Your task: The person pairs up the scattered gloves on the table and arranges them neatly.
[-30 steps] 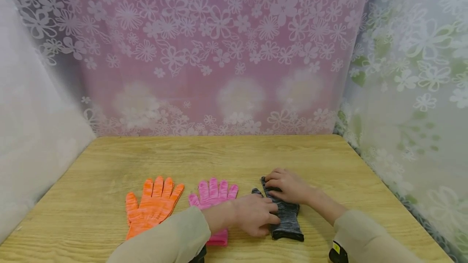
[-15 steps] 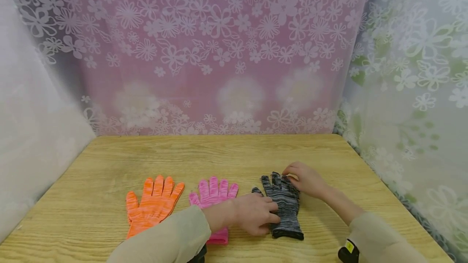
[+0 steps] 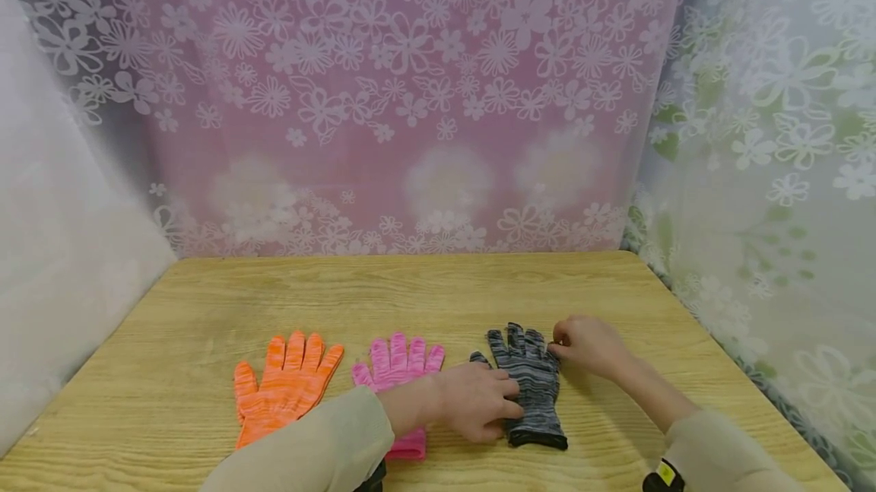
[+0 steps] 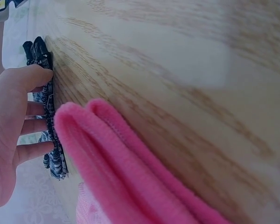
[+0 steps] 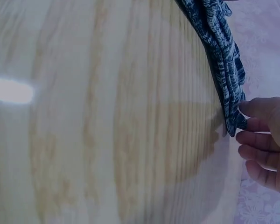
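Note:
A grey-and-black knit glove (image 3: 537,385) lies flat on the table, its fingers spread away from me and its dark cuff at the near end. My left hand (image 3: 475,402) rests on its left side, fingers fairly straight, hiding part of the palm and thumb. At the glove's far right, my right hand (image 3: 594,346) pinches the tip of the outermost finger. The right wrist view shows thumb and forefinger at that tip of the layered glove (image 5: 224,70). Left of it, a pink glove (image 3: 397,370) is partly covered by my left forearm.
An orange glove (image 3: 284,385) lies farther left, its lower part behind my left sleeve (image 3: 315,439). The wooden table (image 3: 404,287) ends at a pink flowered curtain (image 3: 411,96), with pale curtains on both sides. In the left wrist view the pink cuff (image 4: 116,154) stands close.
My right hand has moved right across the glove's fingers to the outermost one, uncovering the fingers, which now lie spread. My left hand has stayed in place.

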Tool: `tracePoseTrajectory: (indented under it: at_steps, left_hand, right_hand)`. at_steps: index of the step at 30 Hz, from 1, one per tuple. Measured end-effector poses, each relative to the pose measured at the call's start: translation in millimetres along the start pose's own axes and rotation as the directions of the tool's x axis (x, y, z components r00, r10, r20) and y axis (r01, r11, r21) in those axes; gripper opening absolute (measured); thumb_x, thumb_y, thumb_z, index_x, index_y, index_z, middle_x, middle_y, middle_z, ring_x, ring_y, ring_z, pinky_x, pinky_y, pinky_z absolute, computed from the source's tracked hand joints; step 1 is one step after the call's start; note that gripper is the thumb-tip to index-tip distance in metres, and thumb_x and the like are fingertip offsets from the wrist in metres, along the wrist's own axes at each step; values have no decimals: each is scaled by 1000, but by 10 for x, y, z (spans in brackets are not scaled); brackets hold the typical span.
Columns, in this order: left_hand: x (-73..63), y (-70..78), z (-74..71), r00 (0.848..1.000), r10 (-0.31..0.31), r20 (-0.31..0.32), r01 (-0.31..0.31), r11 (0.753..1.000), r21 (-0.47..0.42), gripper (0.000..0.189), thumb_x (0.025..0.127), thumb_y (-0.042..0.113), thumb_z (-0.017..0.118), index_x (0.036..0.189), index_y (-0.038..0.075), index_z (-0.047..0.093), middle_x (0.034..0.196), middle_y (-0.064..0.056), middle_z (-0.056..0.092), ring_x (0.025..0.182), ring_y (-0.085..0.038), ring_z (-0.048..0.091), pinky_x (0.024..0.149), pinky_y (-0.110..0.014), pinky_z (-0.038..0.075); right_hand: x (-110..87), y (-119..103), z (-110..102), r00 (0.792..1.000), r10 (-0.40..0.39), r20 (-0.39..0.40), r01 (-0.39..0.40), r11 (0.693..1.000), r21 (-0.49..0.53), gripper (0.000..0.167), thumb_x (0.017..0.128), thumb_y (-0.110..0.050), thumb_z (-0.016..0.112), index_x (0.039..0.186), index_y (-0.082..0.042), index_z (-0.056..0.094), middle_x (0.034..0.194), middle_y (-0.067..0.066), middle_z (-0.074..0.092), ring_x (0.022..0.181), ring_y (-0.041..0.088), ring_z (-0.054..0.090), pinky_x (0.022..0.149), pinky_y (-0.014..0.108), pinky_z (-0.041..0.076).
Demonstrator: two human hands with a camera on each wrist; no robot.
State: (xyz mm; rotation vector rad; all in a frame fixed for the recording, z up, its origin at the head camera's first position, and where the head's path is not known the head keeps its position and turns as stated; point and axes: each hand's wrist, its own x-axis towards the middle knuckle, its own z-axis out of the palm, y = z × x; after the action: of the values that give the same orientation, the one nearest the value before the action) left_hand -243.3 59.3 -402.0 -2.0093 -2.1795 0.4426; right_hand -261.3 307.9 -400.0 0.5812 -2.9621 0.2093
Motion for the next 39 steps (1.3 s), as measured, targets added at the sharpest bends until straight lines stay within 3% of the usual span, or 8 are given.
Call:
tracePoseTrajectory:
  at_steps: [5, 14, 19, 26, 32, 35, 37, 39]
  left_hand:
    - [1, 5, 4, 1000, -5, -4, 5, 1000, 5, 33, 91, 42, 51, 122, 30, 57, 101, 10, 49, 88, -4, 46, 71, -17, 41]
    - [3, 11, -13, 1000, -15, -11, 15, 1000, 12, 31, 91, 41, 51, 119, 30, 58, 99, 10, 49, 85, -4, 45, 69, -18, 41]
    - [9, 11, -12, 1000, -17, -4, 17, 1000, 11, 31, 91, 42, 51, 120, 31, 58, 98, 10, 49, 85, -4, 44, 68, -17, 40]
    - [4, 5, -21, 1000, -18, -6, 18, 1000, 3, 31, 91, 42, 52, 119, 31, 58, 96, 11, 48, 83, -4, 44, 67, -17, 40]
    - [0, 4, -43, 1000, -13, -2, 13, 1000, 21, 31, 90, 43, 52, 118, 30, 58, 96, 10, 48, 83, -4, 45, 67, -19, 41]
    - [3, 8, -46, 1000, -9, 5, 9, 1000, 28, 33, 91, 43, 51, 120, 30, 57, 98, 10, 49, 85, -4, 45, 69, -19, 42]
    - [5, 9, -43, 1000, -7, 3, 7, 999, 33, 34, 91, 44, 51, 121, 30, 57, 99, 10, 49, 85, -4, 45, 69, -19, 42]
    - [7, 9, -42, 1000, -7, -2, 7, 999, 32, 33, 91, 44, 51, 121, 30, 57, 99, 10, 49, 85, -4, 45, 70, -19, 42]
  right_hand:
    - [-10, -32, 29, 997, 62, 46, -63, 998, 16, 5, 81, -14, 69, 83, -12, 65, 74, -4, 60, 64, 13, 56, 57, 33, 46]
    - [26, -9, -71, 999, 9, 47, -11, 999, 52, 5, 80, -3, 66, 83, -6, 66, 77, 2, 63, 69, 20, 60, 60, 35, 48]
    - [48, -15, -32, 998, -14, 55, 16, 999, -33, 4, 81, -3, 66, 83, -6, 66, 77, 3, 63, 70, 21, 60, 61, 34, 48]
    - [20, -8, 77, 1000, -8, -22, 7, 998, -65, 12, 80, -3, 67, 76, -11, 58, 70, 0, 57, 60, 15, 53, 52, 31, 42]
    - [-26, -24, -7, 992, -93, -85, 88, 994, -64, 6, 80, -4, 67, 83, -7, 63, 76, 3, 59, 66, 18, 58, 56, 30, 47]
    - [-48, -19, -73, 965, -243, -99, 243, 970, -14, 12, 77, 0, 69, 80, -11, 64, 76, -3, 57, 66, 12, 55, 56, 26, 45]
    - [-62, -5, -87, 919, -381, -96, 385, 923, 19, 17, 75, 1, 70, 79, -14, 64, 77, -5, 58, 67, 9, 54, 57, 24, 45]
    - [-81, 10, -81, 856, -510, -79, 515, 855, 57, 21, 74, 3, 70, 80, -16, 65, 79, -6, 59, 70, 8, 55, 59, 23, 45]
